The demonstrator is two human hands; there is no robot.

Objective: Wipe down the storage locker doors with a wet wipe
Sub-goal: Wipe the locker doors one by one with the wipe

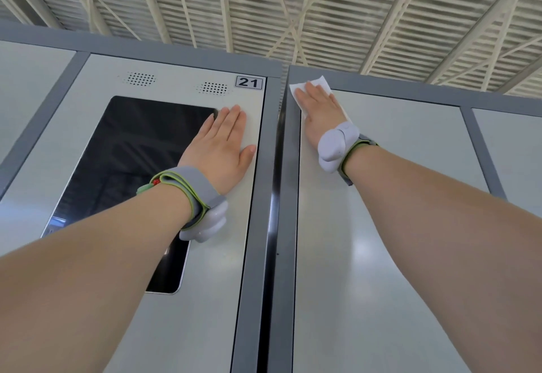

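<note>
While your right hand [318, 108] presses the wipe [311, 86] flat at the door's [381, 226] top left corner, fingers straight, unwiped panel runs down toward you. Left hand [221, 143] rests open, flat, on locker 21 [205, 255], bracing.

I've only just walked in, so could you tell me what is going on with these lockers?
A person is wiping locker doors. The right hand presses a white wet wipe flat against the upper left corner of the right-hand door, arm stretched up. The left hand rests flat on the neighbouring door, which bears a number plate reading 21, beside its dark screen, and holds nothing.
</note>
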